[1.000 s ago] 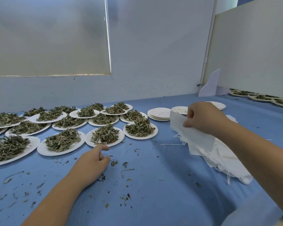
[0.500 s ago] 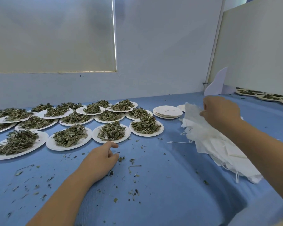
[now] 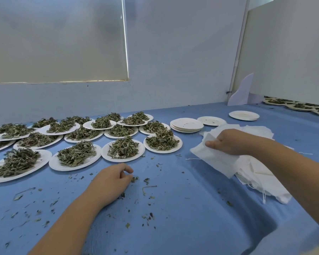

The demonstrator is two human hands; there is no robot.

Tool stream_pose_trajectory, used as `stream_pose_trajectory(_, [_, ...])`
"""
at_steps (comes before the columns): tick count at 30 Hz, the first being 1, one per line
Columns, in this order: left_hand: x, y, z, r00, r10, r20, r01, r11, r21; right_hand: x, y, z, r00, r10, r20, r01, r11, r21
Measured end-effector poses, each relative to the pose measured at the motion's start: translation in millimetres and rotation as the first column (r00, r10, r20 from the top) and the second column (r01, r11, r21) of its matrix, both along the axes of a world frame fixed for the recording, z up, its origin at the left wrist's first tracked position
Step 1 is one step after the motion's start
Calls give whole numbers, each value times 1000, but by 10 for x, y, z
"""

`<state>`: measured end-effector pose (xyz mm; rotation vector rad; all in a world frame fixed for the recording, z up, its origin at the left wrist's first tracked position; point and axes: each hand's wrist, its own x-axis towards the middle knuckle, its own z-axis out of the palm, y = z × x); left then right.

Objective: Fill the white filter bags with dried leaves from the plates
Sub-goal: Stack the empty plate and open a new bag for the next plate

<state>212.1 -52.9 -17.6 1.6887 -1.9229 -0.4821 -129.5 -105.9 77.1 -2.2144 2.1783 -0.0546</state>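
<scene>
Bare left hand and bare right hand, uncovered from fingertips to wrist. Behind each, a bare forearm: left forearm shown down to the bottom edge, right forearm out to the right edge. Both smooth and slim, looking broader toward the camera through the wide lens. Narrow wrists. Fingers short and rounded at the tips; nails too small to make out.

Pale wall, drawn window blind, blue tabletop.
</scene>
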Motion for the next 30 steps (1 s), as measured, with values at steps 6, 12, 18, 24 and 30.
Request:
stream_pose_trajectory(6, [3, 5, 6, 1000, -10, -23, 10, 1000, 0, 182, 199, 215, 980, 88, 177, -55, 982, -182])
stream_pose_trajectory(12, [186, 121, 191, 977, 82, -196, -95, 994, -59, 742, 587, 419, 730, 406, 550, -293, 912, -286])
stream_pose_trajectory(18, [629, 550, 345, 867, 241, -436, -280, 960, -25, 1552, 848, 472, 302, 517, 801, -549, 781, -297])
stream_pose_trajectory(24, [1266, 1109, 408, 806, 401, -435, -418, 906, 61, 2367, 820, 290, 5, 302, 953, -658, 719, -224])
stream_pose_trajectory(30, [1854, 1556, 428, 699, 627, -343, -637, 764, 99, 3007, 747, -255, -43, 26, 999, -698, 714, -49])
